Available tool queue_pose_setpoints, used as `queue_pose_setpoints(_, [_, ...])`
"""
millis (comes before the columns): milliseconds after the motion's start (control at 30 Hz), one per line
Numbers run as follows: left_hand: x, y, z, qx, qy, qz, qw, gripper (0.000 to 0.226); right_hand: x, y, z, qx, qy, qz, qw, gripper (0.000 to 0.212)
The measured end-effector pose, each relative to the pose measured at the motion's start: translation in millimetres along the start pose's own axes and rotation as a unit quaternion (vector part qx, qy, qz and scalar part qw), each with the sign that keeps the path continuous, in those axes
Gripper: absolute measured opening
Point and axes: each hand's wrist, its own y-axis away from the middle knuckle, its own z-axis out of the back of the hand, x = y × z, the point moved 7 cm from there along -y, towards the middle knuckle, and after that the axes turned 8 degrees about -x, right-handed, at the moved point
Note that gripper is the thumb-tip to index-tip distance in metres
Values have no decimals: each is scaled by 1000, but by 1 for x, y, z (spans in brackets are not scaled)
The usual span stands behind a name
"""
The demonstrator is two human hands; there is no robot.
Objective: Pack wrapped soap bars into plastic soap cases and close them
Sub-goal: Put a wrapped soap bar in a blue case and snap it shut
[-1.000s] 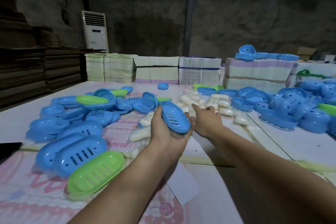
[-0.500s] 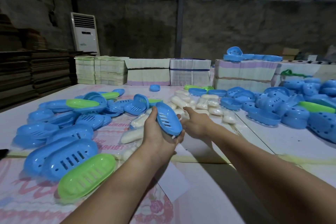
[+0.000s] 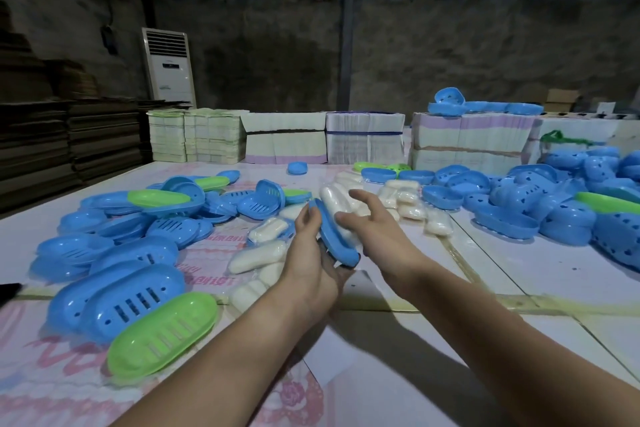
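My left hand (image 3: 310,260) grips a blue soap case half (image 3: 337,239) above the table, tilted on its long edge with the hollow side facing right. A white wrapped soap bar (image 3: 330,199) lies against that hollow side at the case's far end. My right hand (image 3: 377,232) pinches the bar between thumb and forefinger, its other fingers spread loosely. More wrapped soap bars (image 3: 256,256) lie on the table just below and left of the hands.
Blue and green slotted case halves (image 3: 138,253) are heaped on the left, with a green one (image 3: 162,333) nearest. A big pile of blue cases (image 3: 554,215) fills the right. Loose wrapped soaps (image 3: 405,201) lie beyond the hands. Bundled flat cartons (image 3: 284,142) line the far edge.
My right hand has come back from the soap pile with one wrapped bar and brought it to the case. My left hand has turned the case onto its edge.
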Motion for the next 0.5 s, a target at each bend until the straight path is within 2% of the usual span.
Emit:
queue_pose_setpoints(167, [0, 1, -5, 27, 16, -8, 999, 29, 3, 7, -5, -34, 94, 63, 993, 39])
queue_pose_setpoints(400, [-5, 0, -4, 38, 33, -15, 999, 31, 6, 7, -1, 2, 164, 105, 981, 33])
queue_pose_setpoints(500, [-5, 1, -3, 34, 32, -21, 999, 23, 6, 6, -2, 7, 198, 116, 973, 33])
